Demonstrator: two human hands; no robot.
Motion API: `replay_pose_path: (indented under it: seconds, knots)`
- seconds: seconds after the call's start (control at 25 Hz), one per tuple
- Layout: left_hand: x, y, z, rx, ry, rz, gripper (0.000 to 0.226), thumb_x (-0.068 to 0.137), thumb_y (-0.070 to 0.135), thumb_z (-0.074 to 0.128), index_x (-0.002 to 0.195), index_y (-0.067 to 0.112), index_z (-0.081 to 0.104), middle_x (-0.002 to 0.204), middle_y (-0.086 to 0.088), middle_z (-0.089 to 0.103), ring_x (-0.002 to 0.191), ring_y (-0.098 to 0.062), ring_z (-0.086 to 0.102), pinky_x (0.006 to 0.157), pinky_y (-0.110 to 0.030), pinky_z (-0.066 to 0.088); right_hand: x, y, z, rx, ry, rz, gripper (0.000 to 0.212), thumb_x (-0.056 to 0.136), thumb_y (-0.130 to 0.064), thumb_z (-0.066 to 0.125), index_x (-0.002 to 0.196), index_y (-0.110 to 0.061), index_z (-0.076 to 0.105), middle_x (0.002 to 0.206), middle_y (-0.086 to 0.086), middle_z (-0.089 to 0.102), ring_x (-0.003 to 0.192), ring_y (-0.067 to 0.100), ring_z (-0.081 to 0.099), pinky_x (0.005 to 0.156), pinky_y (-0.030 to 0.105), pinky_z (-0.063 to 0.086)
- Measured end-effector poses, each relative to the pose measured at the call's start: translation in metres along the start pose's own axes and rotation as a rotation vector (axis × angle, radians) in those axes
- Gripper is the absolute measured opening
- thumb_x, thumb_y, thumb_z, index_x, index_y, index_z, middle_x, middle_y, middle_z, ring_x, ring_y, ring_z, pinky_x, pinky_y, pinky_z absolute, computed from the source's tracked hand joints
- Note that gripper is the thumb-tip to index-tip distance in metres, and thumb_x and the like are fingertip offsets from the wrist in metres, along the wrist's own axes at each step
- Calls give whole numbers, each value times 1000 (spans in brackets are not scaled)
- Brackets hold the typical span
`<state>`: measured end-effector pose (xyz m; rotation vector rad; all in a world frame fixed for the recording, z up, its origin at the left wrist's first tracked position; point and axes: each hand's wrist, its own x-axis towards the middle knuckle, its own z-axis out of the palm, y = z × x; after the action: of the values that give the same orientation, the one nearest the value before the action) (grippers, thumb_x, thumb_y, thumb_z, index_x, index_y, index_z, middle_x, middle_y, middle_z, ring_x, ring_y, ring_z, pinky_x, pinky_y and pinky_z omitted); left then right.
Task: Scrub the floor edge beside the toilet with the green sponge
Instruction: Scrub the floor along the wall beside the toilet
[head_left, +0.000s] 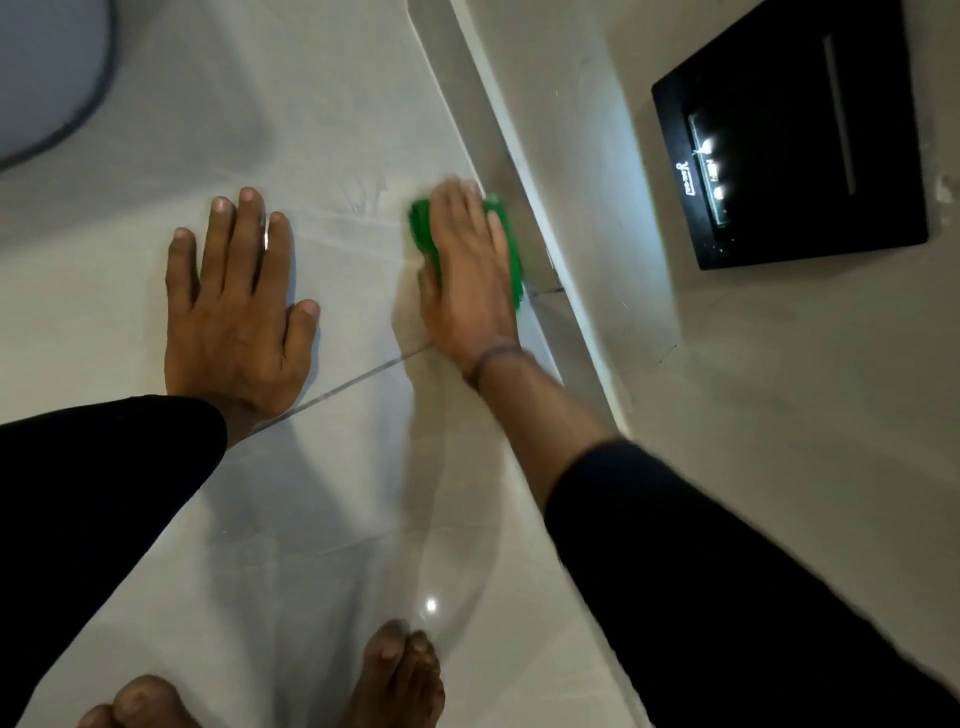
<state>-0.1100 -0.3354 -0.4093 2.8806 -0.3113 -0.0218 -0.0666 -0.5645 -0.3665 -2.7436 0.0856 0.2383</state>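
My right hand (467, 275) lies flat on the green sponge (423, 228) and presses it onto the pale floor tiles (322, 156), right against the skirting edge (524, 208) of the wall. Green shows on both sides of the hand; most of the sponge is hidden under the palm. My left hand (239, 306) rests flat on the floor with its fingers spread, holding nothing, about a hand's width left of the sponge. The toilet (41, 78) shows as a pale rounded shape at the top left corner.
A black panel (789, 140) with small lit symbols is set in the wall at the right. My two bare feet (395, 680) stand on the tiles at the bottom edge. Dark grout lines (353, 382) cross the floor between the hands.
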Motion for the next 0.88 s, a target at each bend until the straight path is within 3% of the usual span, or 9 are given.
replay_pose_path:
  seconds: [0.16, 0.24, 0.44, 0.72, 0.88]
  knots:
    - [0, -1, 0, 23, 4, 6, 77, 108, 40, 37, 174, 3, 24, 185, -25, 19, 172, -45, 18, 139, -63, 13, 63, -24, 1, -92, -30, -108, 74, 95, -11, 53, 162, -7, 23, 171, 11, 22, 160, 27, 13, 129, 39, 2]
    - [0, -1, 1, 22, 16, 15, 77, 108, 40, 37, 174, 3, 24, 185, -25, 20, 172, -45, 18, 138, -63, 13, 50, -14, -8, -61, -75, -133, 81, 89, 0, 55, 162, -7, 21, 172, 11, 19, 160, 26, 10, 130, 40, 2]
    - [0, -4, 5, 11, 25, 17, 77, 108, 40, 38, 174, 4, 25, 185, -24, 19, 172, -44, 17, 138, -62, 12, -22, 6, -24, 27, -160, 19, 87, 86, 16, 50, 163, -9, 20, 172, 8, 17, 161, 23, 6, 132, 42, 5]
    - [0, -4, 6, 20, 25, 12, 77, 107, 40, 38, 174, 5, 25, 186, -23, 19, 173, -42, 17, 138, -61, 12, 17, -6, -19, 103, -123, -4, 82, 86, 13, 55, 160, -6, 27, 170, 12, 25, 160, 26, 14, 129, 34, 2]
    - [1, -4, 5, 21, 20, 8, 77, 107, 40, 39, 174, 4, 25, 185, -23, 19, 172, -43, 18, 138, -62, 13, -15, 9, -23, 172, -151, 36, 83, 84, 14, 52, 160, -7, 28, 170, 10, 24, 160, 24, 13, 132, 39, 4]
